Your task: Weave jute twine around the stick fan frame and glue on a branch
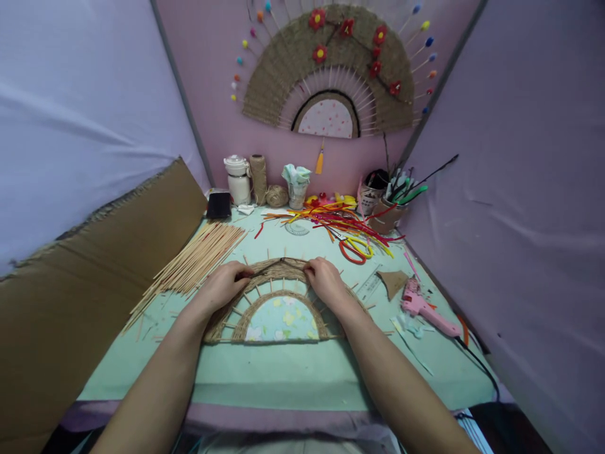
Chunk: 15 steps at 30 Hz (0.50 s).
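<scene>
A half-round woven fan (283, 285) of twine and thin sticks lies flat on the table, its straight edge toward me. Its centre is a pale half-disc of flowered cloth (283, 320). Across the top of the twine band runs a thin dark twig (282, 259), bent to a low peak in the middle. My left hand (225, 285) is closed in a pinch at the twig's left end, over the band. At the right end, my right hand (325, 282) pinches too, its fingertips on the twig and band. The fingers partly hide both ends.
Left of the fan lies a pile of thin sticks (193, 255). Behind it are coloured pipe cleaners (340, 217) and scissors (353, 251). On the right rests a pink glue gun (428, 309) with its cord. A cardboard sheet (118, 271) stands left; a larger fan (278, 69) hangs behind.
</scene>
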Tool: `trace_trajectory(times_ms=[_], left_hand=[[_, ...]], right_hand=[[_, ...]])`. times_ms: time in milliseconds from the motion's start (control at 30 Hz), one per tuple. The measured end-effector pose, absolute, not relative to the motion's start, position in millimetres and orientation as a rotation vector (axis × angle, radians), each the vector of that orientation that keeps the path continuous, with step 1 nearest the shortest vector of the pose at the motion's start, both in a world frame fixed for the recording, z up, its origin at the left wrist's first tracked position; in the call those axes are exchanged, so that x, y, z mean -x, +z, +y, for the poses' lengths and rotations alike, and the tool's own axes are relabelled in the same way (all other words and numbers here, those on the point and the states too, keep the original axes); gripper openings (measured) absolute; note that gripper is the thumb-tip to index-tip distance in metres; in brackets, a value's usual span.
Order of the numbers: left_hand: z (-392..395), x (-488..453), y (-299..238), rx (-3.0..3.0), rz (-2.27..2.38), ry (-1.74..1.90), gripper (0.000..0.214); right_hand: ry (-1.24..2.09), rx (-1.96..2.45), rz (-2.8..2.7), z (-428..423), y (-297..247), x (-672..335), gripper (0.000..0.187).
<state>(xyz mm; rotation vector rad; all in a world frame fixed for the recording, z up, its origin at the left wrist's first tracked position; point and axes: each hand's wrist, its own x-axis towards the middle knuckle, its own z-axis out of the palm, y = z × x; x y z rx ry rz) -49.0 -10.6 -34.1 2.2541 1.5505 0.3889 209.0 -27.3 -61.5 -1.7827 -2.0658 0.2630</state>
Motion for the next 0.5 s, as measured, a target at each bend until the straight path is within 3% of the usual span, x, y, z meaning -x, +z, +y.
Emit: trace_trajectory(times_ms=[500], left_hand=[[-8.5,50.0,-37.4,-2.256,1.557,0.417,0.034]], right_hand=[[0.121,1.915,-1.814,-19.1,-27.2,-262.5,0.019]])
